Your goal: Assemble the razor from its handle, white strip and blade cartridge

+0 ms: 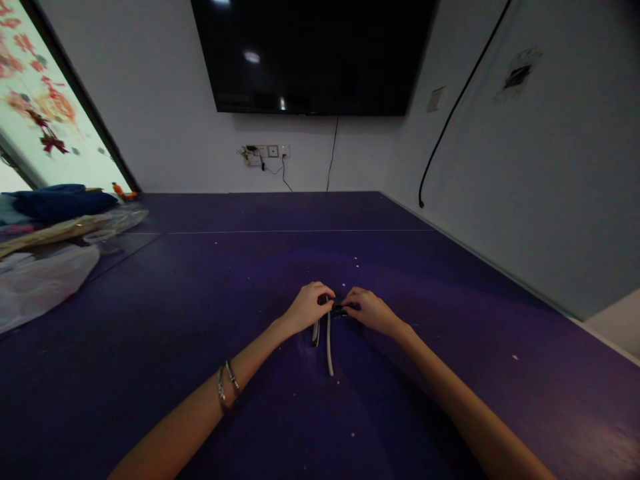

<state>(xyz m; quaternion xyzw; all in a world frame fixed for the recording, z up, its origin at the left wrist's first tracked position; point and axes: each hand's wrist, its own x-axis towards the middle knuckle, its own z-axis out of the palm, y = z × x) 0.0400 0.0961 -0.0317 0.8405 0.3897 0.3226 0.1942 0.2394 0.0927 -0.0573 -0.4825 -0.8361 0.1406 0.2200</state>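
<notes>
Near the middle of the purple surface, my left hand [311, 308] has its fingers closed in a pinch at the upper end of a thin pale-grey strip [329, 350], perhaps a cord. The strip hangs or lies toward me from those fingers. Beside it, under the left hand, is a shorter strip [315, 333], pale with a dark edge. My right hand [370, 311] pinches at a small dark piece [339, 311] just to the right. That piece lies between the two hands, and its kind is too small and dark to make out. Two bracelets [228, 385] circle my left wrist.
The purple surface [225, 287] carries scattered white specks. Plastic bags [45, 283] and dark blue cloth [63, 202] lie at the left. A television [315, 53] hangs above wall sockets [267, 152]. At the right, a black cable [453, 110] runs down the wall.
</notes>
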